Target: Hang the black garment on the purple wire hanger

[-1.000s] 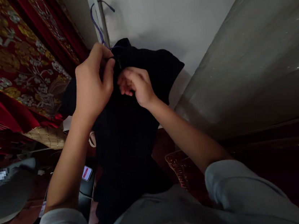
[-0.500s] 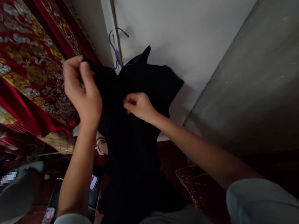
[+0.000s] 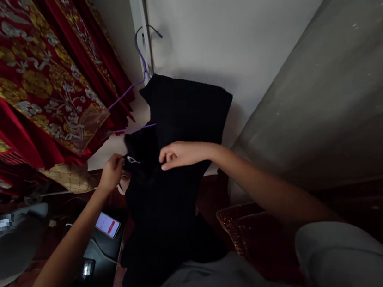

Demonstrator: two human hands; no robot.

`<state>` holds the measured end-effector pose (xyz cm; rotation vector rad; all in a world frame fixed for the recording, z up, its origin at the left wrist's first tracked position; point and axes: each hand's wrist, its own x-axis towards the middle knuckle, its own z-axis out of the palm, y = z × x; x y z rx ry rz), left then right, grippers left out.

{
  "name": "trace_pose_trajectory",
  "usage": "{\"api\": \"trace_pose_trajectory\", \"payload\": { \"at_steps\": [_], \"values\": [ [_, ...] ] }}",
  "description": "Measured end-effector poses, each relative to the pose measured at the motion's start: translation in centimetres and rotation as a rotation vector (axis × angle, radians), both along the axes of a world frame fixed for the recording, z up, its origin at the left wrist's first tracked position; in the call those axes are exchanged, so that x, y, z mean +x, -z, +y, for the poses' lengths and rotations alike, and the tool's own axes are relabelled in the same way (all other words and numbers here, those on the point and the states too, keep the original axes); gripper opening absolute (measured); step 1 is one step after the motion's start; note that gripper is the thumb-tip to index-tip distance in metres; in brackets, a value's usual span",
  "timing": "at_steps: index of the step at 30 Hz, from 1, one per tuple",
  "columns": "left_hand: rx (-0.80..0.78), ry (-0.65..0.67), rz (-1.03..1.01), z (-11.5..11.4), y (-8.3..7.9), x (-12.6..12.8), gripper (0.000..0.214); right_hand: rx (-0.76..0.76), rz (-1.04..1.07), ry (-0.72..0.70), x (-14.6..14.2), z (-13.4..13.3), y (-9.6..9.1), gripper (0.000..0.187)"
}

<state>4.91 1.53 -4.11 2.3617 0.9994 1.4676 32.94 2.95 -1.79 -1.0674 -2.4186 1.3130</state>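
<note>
Below the purple hanger (image 3: 145,71): left hand (image 3: 113,171), arm extended, pinches the black garment (image 3: 166,207); right hand (image 3: 177,155), fingers curled before it, grip cannot be determined.

We wear a grey shirt (image 3: 202,284) whose short, wide sleeves (image 3: 330,250) stop well behind our left hand (image 3: 113,171) and right hand (image 3: 181,154).

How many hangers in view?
1: a purple hanger, hook up at the pale upright strip, one side bare, the other running into the black garment. Others could be hidden behind the red embroidered cloth.
</note>
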Motion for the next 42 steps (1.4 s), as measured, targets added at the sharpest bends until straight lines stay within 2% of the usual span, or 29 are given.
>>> {"api": "trace_pose_trajectory", "payload": {
  "at_steps": [3, 6, 7, 9, 12, 14, 17, 19, 21, 23, 25, 28, 30, 33, 34, 36, 39, 42],
  "values": [
    [-0.084, 0.006, 0.086, -0.9, 0.0, 0.1, 0.028, 0.083, 0.234, 0.079, -1.3, -0.4, 0.3, 0.068],
    [-0.186, -0.017, 0.070, -2.5, -2.1, 1.9, 0.022, 0.134, 0.306, 0.051, -3.2, -1.2, 0.9, 0.084],
    [-0.209, -0.010, 0.045, -3.0, -3.0, 2.8, 0.022, 0.157, 0.340, 0.051, -3.8, -1.5, 1.1, 0.083],
    [-0.197, 0.035, -0.012, -3.6, -4.6, 4.6, 0.024, 0.190, 0.434, 0.089, -4.9, -2.3, 1.4, 0.066],
    [-0.126, 0.137, -0.033, -2.5, -5.2, 6.0, 0.035, 0.205, 0.543, 0.199, -5.4, -4.1, 0.9, 0.035],
    [-0.152, 0.220, 0.017, -0.8, -4.0, 5.9, 0.047, 0.236, 0.531, 0.244, -5.0, -5.4, -0.4, 0.027],
    [-0.199, 0.297, 0.127, 1.5, -0.5, 5.5, 0.054, 0.317, 0.330, 0.240, -3.5, -7.2, -3.2, 0.024],
    [-0.184, 0.338, 0.279, 2.1, 2.0, 5.6, 0.054, 0.415, 0.164, 0.213, -2.2, -8.0, -5.0, 0.028],
    [-0.164, 0.391, 0.499, 2.1, 3.8, 6.0, 0.052, 0.539, 0.076, 0.180, -0.6, -8.1, -6.3, 0.027],
    [-0.156, 0.409, 0.679, 2.1, 4.5, 6.1, 0.046, 0.663, 0.096, 0.189, 1.1, -7.5, -7.1, 0.025],
    [-0.177, 0.354, 0.749, 2.4, 4.3, 5.3, 0.036, 0.798, 0.217, 0.281, 2.4, -5.9, -7.3, 0.023],
    [-0.263, 0.206, 0.662, 3.1, 2.8, 2.9, 0.028, 0.929, 0.505, 0.578, 2.7, -1.7, -6.2, 0.018],
    [-0.358, 0.097, 0.501, 3.1, 1.5, 1.3, 0.029, 0.866, 0.635, 0.782, 1.6, 2.1, -4.7, 0.016],
    [-0.498, -0.015, 0.274, 1.9, -0.4, -0.3, 0.037, 0.606, 0.647, 0.940, -0.7, 7.4, -2.2, 0.021],
    [-0.526, -0.028, 0.250, 1.4, -0.9, -0.7, 0.039, 0.527, 0.596, 0.959, -1.3, 8.7, -1.5, 0.024],
    [-0.546, -0.012, 0.330, 0.6, -1.6, -1.6, 0.039, 0.446, 0.437, 0.959, -1.9, 10.2, -0.5, 0.029],
    [-0.558, -0.014, 0.648, 0.4, -1.9, -3.5, 0.030, 0.512, 0.225, 0.890, -1.0, 9.9, 0.2, 0.030],
    [-0.563, -0.188, 0.861, 1.4, -1.5, -5.7, 0.019, 0.629, 0.119, 0.805, 1.0, 8.1, -0.2, 0.022]
  ]
}}
